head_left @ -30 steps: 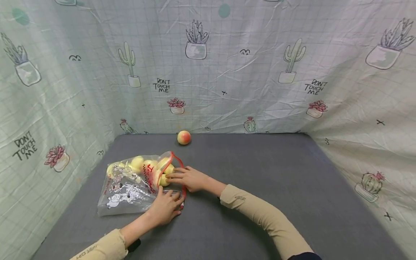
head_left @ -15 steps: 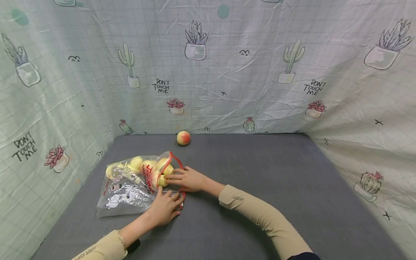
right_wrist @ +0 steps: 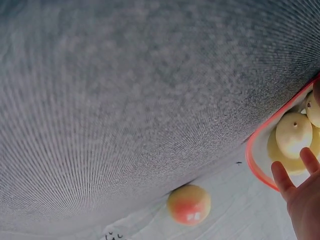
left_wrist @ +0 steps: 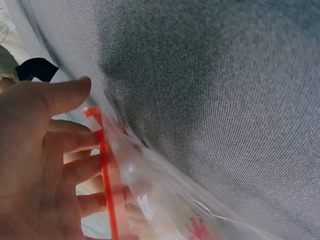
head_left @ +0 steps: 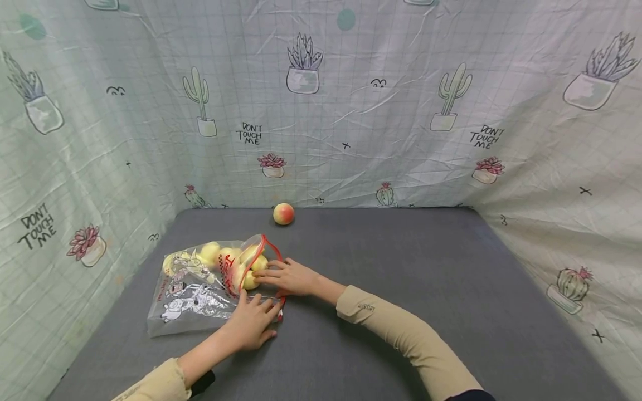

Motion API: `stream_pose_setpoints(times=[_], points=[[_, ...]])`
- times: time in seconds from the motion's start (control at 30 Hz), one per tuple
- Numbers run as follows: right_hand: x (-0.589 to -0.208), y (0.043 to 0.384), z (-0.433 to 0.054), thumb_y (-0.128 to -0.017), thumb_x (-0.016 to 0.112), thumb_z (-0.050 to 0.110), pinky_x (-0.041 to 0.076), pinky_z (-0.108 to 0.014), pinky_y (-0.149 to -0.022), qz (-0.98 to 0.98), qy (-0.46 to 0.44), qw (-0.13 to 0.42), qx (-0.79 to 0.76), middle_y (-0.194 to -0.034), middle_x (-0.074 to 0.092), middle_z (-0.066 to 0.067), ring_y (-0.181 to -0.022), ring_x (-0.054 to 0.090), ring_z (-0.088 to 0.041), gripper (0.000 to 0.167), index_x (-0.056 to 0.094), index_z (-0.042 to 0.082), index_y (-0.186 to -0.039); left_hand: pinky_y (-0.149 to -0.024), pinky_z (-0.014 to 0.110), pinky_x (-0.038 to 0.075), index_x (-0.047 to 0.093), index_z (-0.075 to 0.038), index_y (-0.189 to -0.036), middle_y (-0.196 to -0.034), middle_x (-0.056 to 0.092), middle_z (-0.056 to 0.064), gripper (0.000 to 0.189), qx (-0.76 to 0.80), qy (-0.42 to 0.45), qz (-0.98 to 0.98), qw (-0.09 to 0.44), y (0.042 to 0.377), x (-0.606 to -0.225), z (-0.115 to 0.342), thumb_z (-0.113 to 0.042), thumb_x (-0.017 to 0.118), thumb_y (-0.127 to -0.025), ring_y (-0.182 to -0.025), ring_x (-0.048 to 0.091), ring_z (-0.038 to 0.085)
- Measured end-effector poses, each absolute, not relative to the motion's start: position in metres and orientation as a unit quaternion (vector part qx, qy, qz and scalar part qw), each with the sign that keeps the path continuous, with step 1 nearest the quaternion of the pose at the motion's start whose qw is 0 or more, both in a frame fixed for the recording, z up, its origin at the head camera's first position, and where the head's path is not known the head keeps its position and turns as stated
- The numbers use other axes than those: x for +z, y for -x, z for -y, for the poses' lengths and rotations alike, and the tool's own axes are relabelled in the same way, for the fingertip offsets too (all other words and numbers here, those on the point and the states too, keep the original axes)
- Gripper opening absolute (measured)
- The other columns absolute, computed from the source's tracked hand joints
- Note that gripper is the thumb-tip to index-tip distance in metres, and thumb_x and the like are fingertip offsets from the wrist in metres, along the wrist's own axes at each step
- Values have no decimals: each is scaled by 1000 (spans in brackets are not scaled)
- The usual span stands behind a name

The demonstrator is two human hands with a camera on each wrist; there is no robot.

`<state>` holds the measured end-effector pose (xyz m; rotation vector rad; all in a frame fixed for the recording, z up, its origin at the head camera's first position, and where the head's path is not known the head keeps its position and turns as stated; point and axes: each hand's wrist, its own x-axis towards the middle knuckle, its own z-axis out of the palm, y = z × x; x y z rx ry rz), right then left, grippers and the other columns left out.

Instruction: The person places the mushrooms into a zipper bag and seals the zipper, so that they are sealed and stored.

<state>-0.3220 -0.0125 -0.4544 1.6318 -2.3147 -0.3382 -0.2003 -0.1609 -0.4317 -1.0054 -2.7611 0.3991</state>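
A clear zip bag (head_left: 215, 320) with a red zip edge lies on the left of the grey table, cartoon prints on its face. Inside it are several pale yellow fruits (right_wrist: 294, 135), some right at its mouth. My left hand (head_left: 251, 323) lies palm down at the near side of the mouth; its fingers reach across the red edge (left_wrist: 107, 185), thumb apart from it. From the right, my right hand (head_left: 293, 277) extends its fingers to the fruits in the mouth, fingertips right at them. Part of the bag's near edge is hidden under the left hand.
One round yellow-and-red fruit (head_left: 283, 214) sits beyond the bag, near the table's back edge. A patterned cloth (head_left: 341, 111) hangs behind the table and along both sides. Grey cloth (head_left: 401, 267) covers the table.
The left hand has shifted slightly left and toward the person, and the bag's near corner has slid a little with it. The right hand stays almost still; the loose fruit has not moved.
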Motion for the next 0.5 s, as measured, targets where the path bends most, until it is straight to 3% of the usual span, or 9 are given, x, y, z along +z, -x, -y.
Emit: stream_pose_setpoints(times=[0.5], points=[[-451, 323, 18, -80, 50, 53, 41, -29, -85, 802, -558, 136, -164, -148, 19, 13, -128, 33, -15, 74, 18, 30, -142, -82, 58, 33, 56, -18, -121, -109, 60, 3, 57, 137, 335, 931, 38, 196, -425, 160, -48, 64, -73, -96, 52, 28]])
